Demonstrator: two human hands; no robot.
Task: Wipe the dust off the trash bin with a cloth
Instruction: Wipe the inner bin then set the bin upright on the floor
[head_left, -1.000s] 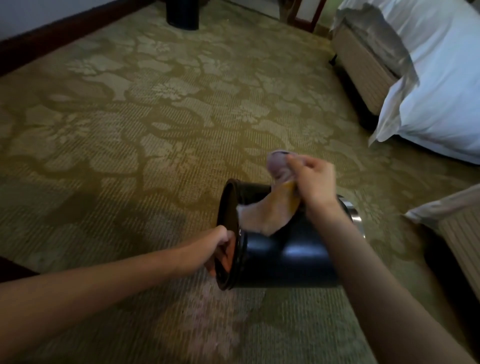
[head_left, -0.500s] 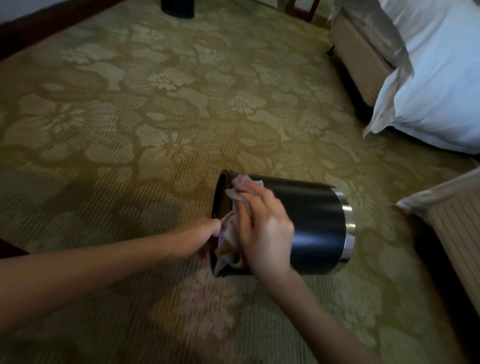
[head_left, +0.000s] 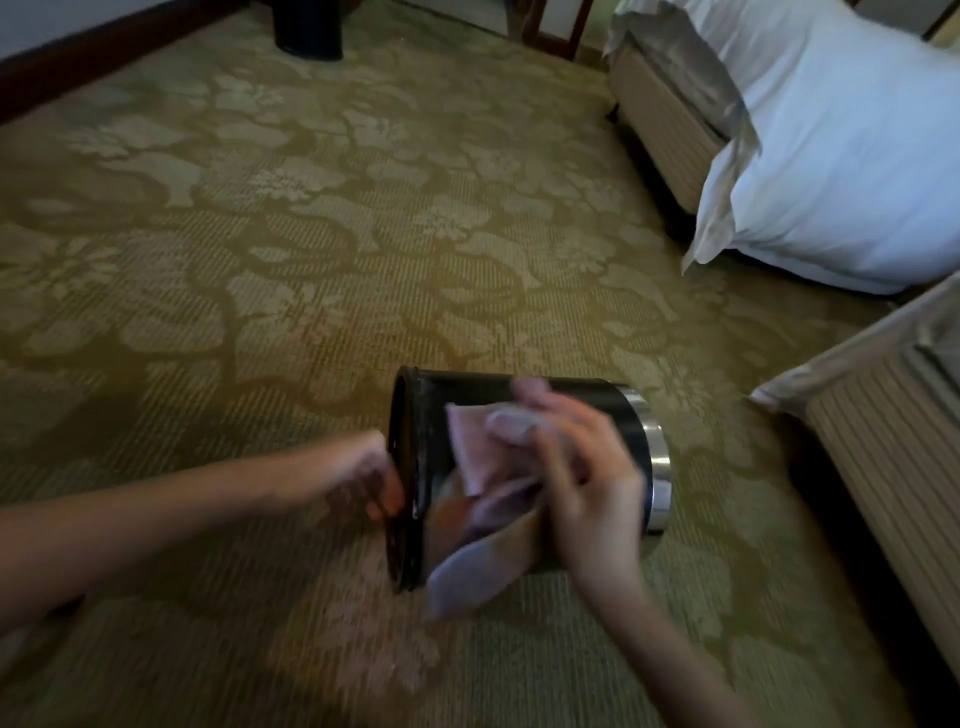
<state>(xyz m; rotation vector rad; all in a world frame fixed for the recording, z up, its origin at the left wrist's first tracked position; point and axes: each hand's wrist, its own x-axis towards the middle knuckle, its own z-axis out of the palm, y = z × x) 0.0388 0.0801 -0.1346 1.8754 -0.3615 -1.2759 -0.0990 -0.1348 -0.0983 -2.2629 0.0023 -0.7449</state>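
A black round trash bin (head_left: 618, 410) with a chrome band at its base lies on its side on the carpet, its mouth facing left. My left hand (head_left: 366, 475) grips the rim at the mouth. My right hand (head_left: 582, 467) holds a pinkish cloth (head_left: 478, 499) against the bin's side, near the mouth end. The cloth's lower flap hangs below the bin onto the carpet. Both hands are motion-blurred.
Green floral carpet (head_left: 260, 260) covers the floor. A bed with a white duvet (head_left: 831, 156) stands at the upper right, and another bed corner (head_left: 893, 441) is close on the right. A second dark bin (head_left: 309, 31) stands by the far wall.
My right hand and the cloth came down from above the bin to its mouth end, then slid a little toward its middle. The view shifted slightly; my left hand stays on the rim.
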